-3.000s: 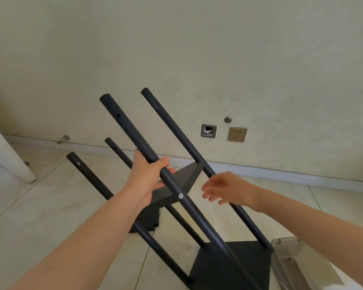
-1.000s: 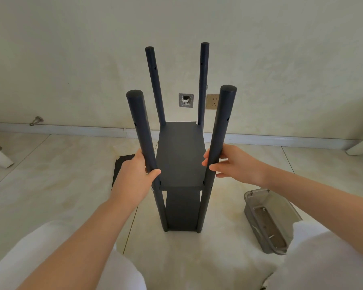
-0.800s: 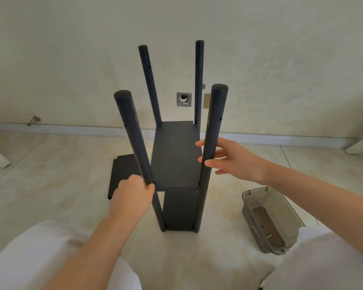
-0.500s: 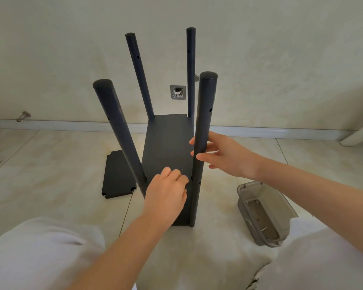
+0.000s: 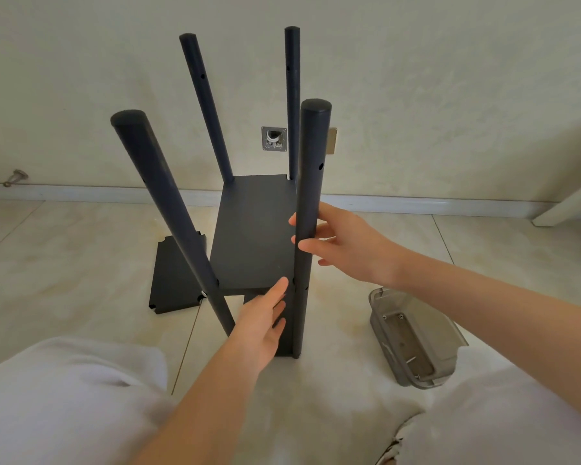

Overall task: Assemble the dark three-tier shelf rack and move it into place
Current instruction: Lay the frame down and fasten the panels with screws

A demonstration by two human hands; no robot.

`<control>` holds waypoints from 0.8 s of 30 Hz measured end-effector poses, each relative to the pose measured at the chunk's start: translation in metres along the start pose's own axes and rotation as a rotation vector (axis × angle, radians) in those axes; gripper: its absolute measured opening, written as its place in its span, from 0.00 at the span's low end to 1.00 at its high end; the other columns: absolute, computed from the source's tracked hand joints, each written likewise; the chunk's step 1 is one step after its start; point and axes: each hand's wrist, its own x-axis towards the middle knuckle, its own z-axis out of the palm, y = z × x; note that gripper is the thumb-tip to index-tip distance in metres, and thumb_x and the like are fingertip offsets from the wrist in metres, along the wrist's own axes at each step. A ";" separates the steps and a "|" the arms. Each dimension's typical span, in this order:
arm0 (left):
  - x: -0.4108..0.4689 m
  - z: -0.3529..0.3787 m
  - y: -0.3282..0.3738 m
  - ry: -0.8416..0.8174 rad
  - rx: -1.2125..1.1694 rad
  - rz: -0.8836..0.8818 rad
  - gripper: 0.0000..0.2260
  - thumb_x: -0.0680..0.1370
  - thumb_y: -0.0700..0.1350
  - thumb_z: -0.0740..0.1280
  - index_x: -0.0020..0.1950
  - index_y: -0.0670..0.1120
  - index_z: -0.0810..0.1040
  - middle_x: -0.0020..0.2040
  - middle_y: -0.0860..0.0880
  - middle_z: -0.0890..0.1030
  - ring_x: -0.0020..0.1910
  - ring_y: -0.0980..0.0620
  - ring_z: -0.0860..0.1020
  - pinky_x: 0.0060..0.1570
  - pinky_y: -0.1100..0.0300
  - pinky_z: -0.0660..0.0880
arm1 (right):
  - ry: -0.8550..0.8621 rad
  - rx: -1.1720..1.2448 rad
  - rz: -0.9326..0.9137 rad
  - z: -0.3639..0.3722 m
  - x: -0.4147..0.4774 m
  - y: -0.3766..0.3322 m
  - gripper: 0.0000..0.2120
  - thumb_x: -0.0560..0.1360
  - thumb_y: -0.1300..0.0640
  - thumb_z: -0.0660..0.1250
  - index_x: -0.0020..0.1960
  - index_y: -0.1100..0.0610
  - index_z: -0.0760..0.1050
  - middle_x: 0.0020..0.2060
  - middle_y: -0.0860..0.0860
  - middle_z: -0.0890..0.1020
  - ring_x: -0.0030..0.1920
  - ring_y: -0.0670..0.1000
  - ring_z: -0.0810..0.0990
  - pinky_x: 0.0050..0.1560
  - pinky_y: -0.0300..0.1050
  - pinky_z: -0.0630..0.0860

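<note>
Right grip (image 5: 342, 243) wraps the near-right post (image 5: 311, 156). Left grip (image 5: 265, 317) is released, flat fingers on the fitted shelf (image 5: 252, 250) front edge, rack (image 5: 245, 203) upright on the floor (image 5: 64, 263). I'd steady that post and check the shelf's level; count is four posts, two shelves on, one loose panel (image 5: 173, 276), one parts tray (image 5: 413, 344).

The floor (image 5: 64, 263) is pale glossy tile with thin grout lines, meeting a white baseboard at the wall. The dark rack (image 5: 252, 236) stands upright on it on its four posts. Just left of the rack a loose dark shelf panel (image 5: 171, 276) lies flat on the tile (its corners are notched). To the right of the rack, a little apart, sits a grey translucent plastic container (image 5: 413, 340) with small screws inside. Far right of the rack, a white furniture leg (image 5: 567, 206) slants down to the floor.
</note>
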 end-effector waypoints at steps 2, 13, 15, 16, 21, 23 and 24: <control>0.001 0.001 -0.002 -0.040 -0.019 -0.006 0.06 0.79 0.45 0.72 0.53 0.47 0.76 0.51 0.52 0.81 0.59 0.52 0.76 0.72 0.51 0.65 | 0.018 0.006 -0.002 0.002 -0.002 0.000 0.17 0.81 0.58 0.65 0.68 0.48 0.69 0.53 0.42 0.80 0.57 0.47 0.81 0.49 0.32 0.76; 0.014 -0.007 -0.012 -0.120 0.041 0.005 0.07 0.79 0.46 0.71 0.55 0.47 0.78 0.58 0.49 0.83 0.60 0.52 0.78 0.70 0.47 0.68 | 0.025 -0.012 0.016 0.005 -0.004 -0.002 0.14 0.81 0.58 0.65 0.64 0.47 0.69 0.55 0.47 0.82 0.54 0.51 0.83 0.49 0.45 0.83; 0.014 -0.008 -0.012 -0.113 0.061 0.007 0.07 0.79 0.47 0.71 0.54 0.47 0.79 0.53 0.51 0.86 0.58 0.53 0.79 0.67 0.48 0.68 | 0.021 -0.021 0.014 0.006 -0.003 -0.002 0.15 0.81 0.58 0.64 0.66 0.48 0.69 0.56 0.46 0.81 0.55 0.51 0.82 0.49 0.44 0.83; 0.014 -0.008 -0.011 -0.111 0.076 0.007 0.06 0.79 0.47 0.71 0.54 0.48 0.79 0.48 0.53 0.87 0.57 0.54 0.79 0.66 0.49 0.68 | 0.020 -0.019 0.015 0.006 -0.003 -0.002 0.16 0.81 0.58 0.64 0.67 0.49 0.68 0.56 0.46 0.81 0.56 0.50 0.82 0.49 0.44 0.83; 0.012 -0.011 -0.009 -0.120 0.110 -0.002 0.06 0.79 0.49 0.71 0.50 0.48 0.79 0.39 0.58 0.86 0.54 0.56 0.78 0.61 0.43 0.64 | 0.014 -0.006 0.028 0.006 -0.003 -0.002 0.16 0.81 0.58 0.64 0.66 0.48 0.69 0.55 0.45 0.81 0.56 0.50 0.82 0.48 0.44 0.83; 0.012 -0.011 -0.008 -0.129 0.109 -0.004 0.06 0.79 0.49 0.71 0.50 0.48 0.78 0.40 0.57 0.86 0.54 0.55 0.79 0.60 0.41 0.65 | 0.014 -0.007 0.028 0.006 -0.002 -0.001 0.15 0.81 0.58 0.65 0.66 0.48 0.69 0.54 0.45 0.81 0.55 0.50 0.82 0.48 0.44 0.83; 0.011 -0.011 -0.008 -0.131 0.107 -0.003 0.06 0.79 0.49 0.71 0.50 0.48 0.78 0.40 0.57 0.86 0.54 0.54 0.79 0.60 0.40 0.65 | 0.012 -0.003 0.025 0.006 -0.002 -0.001 0.15 0.81 0.58 0.65 0.65 0.48 0.69 0.53 0.44 0.81 0.55 0.50 0.82 0.47 0.44 0.83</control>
